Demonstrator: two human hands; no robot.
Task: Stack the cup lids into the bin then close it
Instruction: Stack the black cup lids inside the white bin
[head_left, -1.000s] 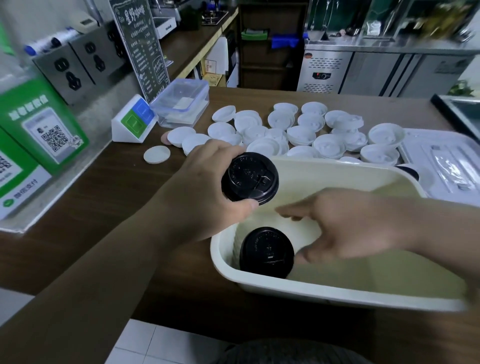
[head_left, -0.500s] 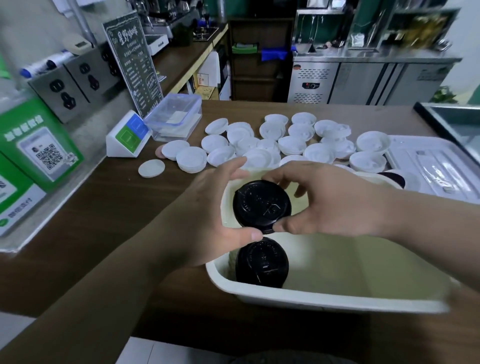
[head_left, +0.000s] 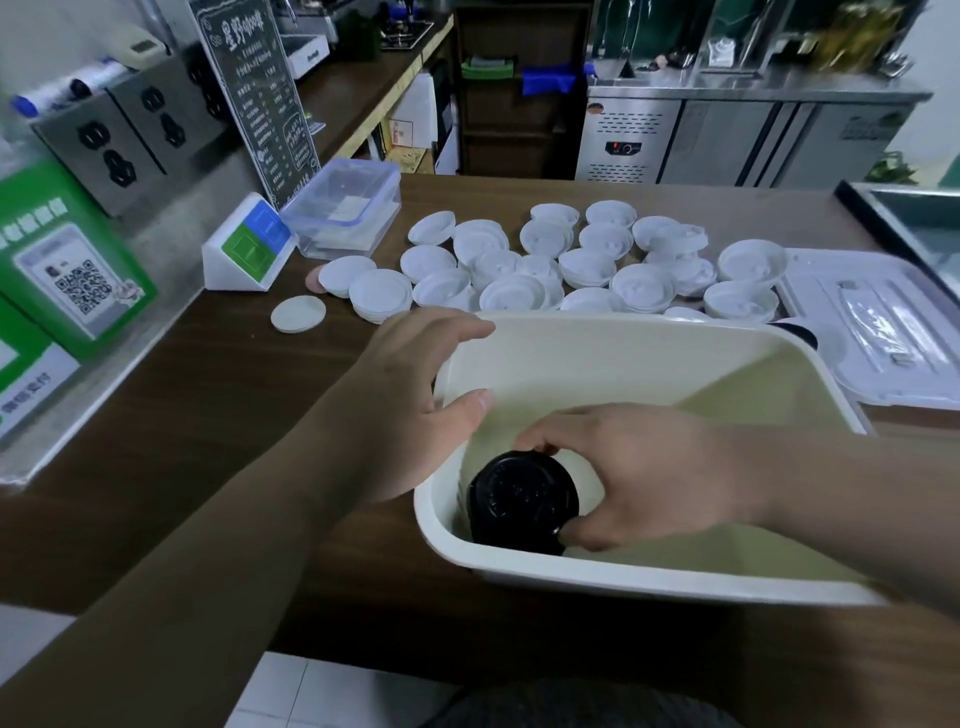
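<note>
A cream plastic bin (head_left: 644, 338) stands on the brown counter in front of me. In its near left corner sits a stack of black cup lids (head_left: 522, 501). My right hand (head_left: 654, 473) reaches into the bin and its fingers and thumb curl round the top black lid. My left hand (head_left: 415, 400) hovers over the bin's left rim with relaxed fingers and holds nothing. Several white cup lids (head_left: 587, 265) lie scattered on the counter behind the bin. The bin's clear cover (head_left: 872, 322) lies flat to the right.
A clear lidded box (head_left: 345, 213), a small white and blue stand (head_left: 249, 244) and a black menu board (head_left: 260, 98) sit at the back left. Green QR signs (head_left: 72, 260) line the left edge. A dark tray (head_left: 909, 218) is at the right.
My left hand passed its black lid to my right hand, which lowered it onto the black stack in the bin. My left hand has let go and now hovers at the bin's rim.
</note>
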